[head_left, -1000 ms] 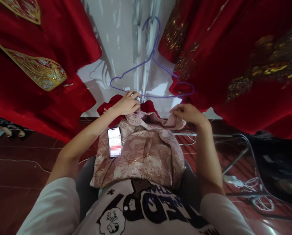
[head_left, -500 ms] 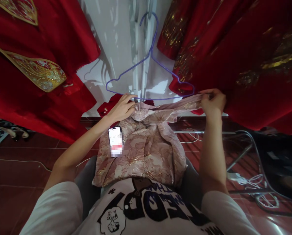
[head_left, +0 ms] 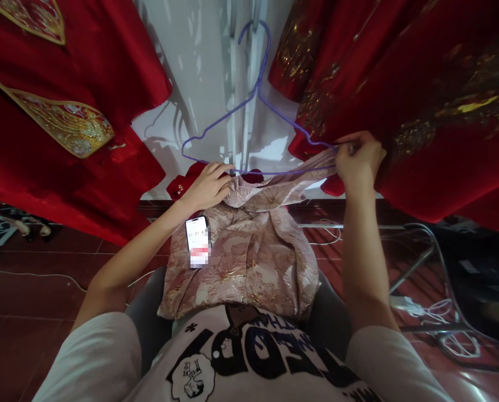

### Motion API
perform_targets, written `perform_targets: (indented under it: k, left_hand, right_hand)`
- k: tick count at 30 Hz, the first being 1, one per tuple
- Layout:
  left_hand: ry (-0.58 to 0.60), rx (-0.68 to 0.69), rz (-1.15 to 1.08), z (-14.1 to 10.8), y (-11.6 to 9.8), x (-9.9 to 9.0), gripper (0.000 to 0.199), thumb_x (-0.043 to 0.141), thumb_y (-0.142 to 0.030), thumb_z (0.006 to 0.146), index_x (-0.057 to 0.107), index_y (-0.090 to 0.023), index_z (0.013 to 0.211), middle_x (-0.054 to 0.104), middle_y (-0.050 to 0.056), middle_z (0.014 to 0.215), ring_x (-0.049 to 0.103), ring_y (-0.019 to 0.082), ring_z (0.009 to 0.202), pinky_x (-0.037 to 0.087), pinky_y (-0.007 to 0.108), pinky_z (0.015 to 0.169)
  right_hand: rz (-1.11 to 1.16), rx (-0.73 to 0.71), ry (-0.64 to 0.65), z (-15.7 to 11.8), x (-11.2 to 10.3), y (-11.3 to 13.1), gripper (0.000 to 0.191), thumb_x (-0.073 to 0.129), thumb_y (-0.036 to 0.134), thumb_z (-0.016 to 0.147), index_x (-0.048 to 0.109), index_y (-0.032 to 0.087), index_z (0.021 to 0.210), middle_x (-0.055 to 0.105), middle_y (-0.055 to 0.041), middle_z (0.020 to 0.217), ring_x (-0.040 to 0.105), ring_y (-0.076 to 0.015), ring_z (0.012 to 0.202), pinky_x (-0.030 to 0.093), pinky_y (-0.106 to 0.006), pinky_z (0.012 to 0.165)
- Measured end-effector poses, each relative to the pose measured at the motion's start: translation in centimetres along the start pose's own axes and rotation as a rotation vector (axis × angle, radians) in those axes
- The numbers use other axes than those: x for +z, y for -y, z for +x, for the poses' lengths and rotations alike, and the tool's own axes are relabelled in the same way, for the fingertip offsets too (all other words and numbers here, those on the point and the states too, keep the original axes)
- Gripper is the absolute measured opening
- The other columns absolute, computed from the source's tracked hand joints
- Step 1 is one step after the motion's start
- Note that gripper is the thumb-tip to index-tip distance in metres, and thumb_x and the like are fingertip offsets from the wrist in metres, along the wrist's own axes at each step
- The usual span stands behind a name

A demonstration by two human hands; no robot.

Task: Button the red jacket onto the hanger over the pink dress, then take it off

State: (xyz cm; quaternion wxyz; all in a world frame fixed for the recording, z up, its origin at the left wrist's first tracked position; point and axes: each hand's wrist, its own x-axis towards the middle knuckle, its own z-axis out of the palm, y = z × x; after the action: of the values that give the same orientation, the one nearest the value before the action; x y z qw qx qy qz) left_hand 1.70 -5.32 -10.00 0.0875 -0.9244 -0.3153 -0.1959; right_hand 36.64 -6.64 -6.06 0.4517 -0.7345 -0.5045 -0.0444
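A pale pink and gold brocade garment (head_left: 249,257) lies across my lap, its upper edge drawn up towards a purple hanger (head_left: 222,121). My left hand (head_left: 210,187) is closed on the garment's gathered edge, its fingertips by the hanger's lower bar. Higher up on the other side, my right hand (head_left: 359,159) pinches the far end of the garment's band beside the hanger's right corner, hiding that corner. The band slants up to it, passing behind the hanger's lower bar. A lit phone (head_left: 197,241) rests on the garment.
Red embroidered garments hang on the left (head_left: 119,72) and right (head_left: 437,162). The hanger's hook is at a metal pole (head_left: 247,111) before a white wall. At lower right stand a black chair (head_left: 479,279) and white cables (head_left: 433,310) on the red tiled floor (head_left: 36,335).
My right hand has moved up and slightly left, lifting the garment's band to the hanger's right corner. My left hand has hardly shifted.
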Motion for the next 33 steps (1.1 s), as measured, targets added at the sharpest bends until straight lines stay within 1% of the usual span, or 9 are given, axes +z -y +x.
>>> perform_targets:
  k: [6, 11, 14, 19, 24, 26, 28, 30, 33]
  left_hand:
    - [-0.018, -0.003, 0.013, -0.3, -0.2, -0.1, 0.028, 0.047, -0.022, 0.099, 0.074, -0.015, 0.105, 0.060, 0.011, 0.143, 0.054, 0.031, 0.129, 0.044, 0.054, 0.115]
    - [-0.018, -0.020, -0.042, -0.3, -0.1, 0.2, 0.030, 0.047, -0.020, 0.098, 0.075, -0.015, 0.106, 0.059, 0.013, 0.145, 0.052, 0.032, 0.131, 0.042, 0.057, 0.116]
    - [-0.019, -0.014, -0.061, -0.3, 0.0, 0.3, 0.030, 0.047, -0.021, 0.098, 0.075, -0.015, 0.107, 0.059, 0.013, 0.144, 0.052, 0.032, 0.131, 0.042, 0.057, 0.117]
    - [-0.019, -0.029, -0.106, 0.6, -0.6, 0.8, 0.029, 0.045, -0.021, 0.100, 0.073, -0.015, 0.102, 0.060, 0.013, 0.143, 0.053, 0.030, 0.129, 0.041, 0.058, 0.118]
    - [-0.021, -0.051, -0.216, 1.8, -1.9, 1.9, 0.027, 0.040, -0.018, 0.101, 0.067, -0.017, 0.095, 0.060, 0.011, 0.142, 0.055, 0.026, 0.131, 0.041, 0.054, 0.120]
    - [-0.050, -0.065, -0.259, 2.0, -1.9, 1.9, 0.027, 0.039, -0.017, 0.101, 0.065, -0.018, 0.095, 0.061, 0.010, 0.141, 0.056, 0.025, 0.132, 0.039, 0.052, 0.122]
    - [-0.102, -0.121, -0.294, 1.9, -1.2, 1.5, 0.028, 0.037, -0.016, 0.101, 0.063, -0.019, 0.095, 0.065, 0.008, 0.136, 0.058, 0.023, 0.129, 0.038, 0.050, 0.123]
    - [-0.198, -0.248, -0.289, 1.6, 0.4, 0.9, 0.028, 0.036, -0.014, 0.101, 0.063, -0.020, 0.095, 0.070, 0.007, 0.125, 0.063, 0.022, 0.122, 0.039, 0.049, 0.121]
    - [-0.348, -0.485, -0.193, 0.9, 3.6, 0.0, 0.023, 0.040, -0.016, 0.100, 0.062, -0.020, 0.093, 0.071, 0.009, 0.110, 0.065, 0.026, 0.115, 0.046, 0.048, 0.112]
  right_hand:
    - [-0.003, 0.079, 0.018, -0.2, -0.5, -1.8, 0.023, 0.053, 0.000, 0.081, 0.067, 0.019, 0.079, 0.074, -0.0106, 0.088, 0.061, -0.0198, 0.073, 0.048, -0.034, 0.088]
    - [0.017, 0.055, 0.024, -0.3, -0.9, -1.5, 0.022, 0.054, 0.002, 0.082, 0.064, 0.021, 0.077, 0.074, -0.0102, 0.091, 0.060, -0.0196, 0.075, 0.046, -0.035, 0.090]
    - [0.042, -0.021, -0.002, -0.1, -0.7, 0.0, 0.018, 0.055, 0.005, 0.083, 0.064, 0.021, 0.083, 0.074, -0.0121, 0.093, 0.064, -0.0214, 0.081, 0.046, -0.036, 0.091]
    - [0.137, -0.211, 0.031, 0.2, 0.1, 4.5, 0.014, 0.055, 0.012, 0.085, 0.061, 0.022, 0.091, 0.074, -0.0117, 0.103, 0.066, -0.0241, 0.094, 0.046, -0.038, 0.093]
    - [0.088, -0.322, -0.023, 0.3, 1.6, 6.6, 0.010, 0.059, 0.015, 0.085, 0.061, 0.023, 0.090, 0.073, -0.0103, 0.111, 0.060, -0.0302, 0.111, 0.032, -0.050, 0.109]
    - [0.202, -0.320, -0.027, 0.4, 2.1, 6.0, 0.010, 0.060, 0.014, 0.085, 0.061, 0.024, 0.089, 0.073, -0.0090, 0.104, 0.062, -0.0261, 0.101, 0.039, -0.046, 0.103]
    - [0.358, -0.283, 0.040, 0.7, 2.5, 5.2, 0.008, 0.063, 0.017, 0.084, 0.063, 0.024, 0.087, 0.070, -0.0055, 0.087, 0.062, -0.0206, 0.083, 0.046, -0.038, 0.086]
    - [0.463, -0.231, 0.097, 0.9, 2.5, 4.5, 0.004, 0.067, 0.023, 0.084, 0.064, 0.025, 0.086, 0.061, -0.0010, 0.070, 0.054, -0.0167, 0.066, 0.044, -0.034, 0.069]
    - [0.476, -0.213, 0.058, 0.9, 2.4, 4.0, 0.010, 0.069, 0.033, 0.085, 0.065, 0.024, 0.083, 0.054, 0.0014, 0.062, 0.046, -0.0145, 0.058, 0.039, -0.033, 0.061]
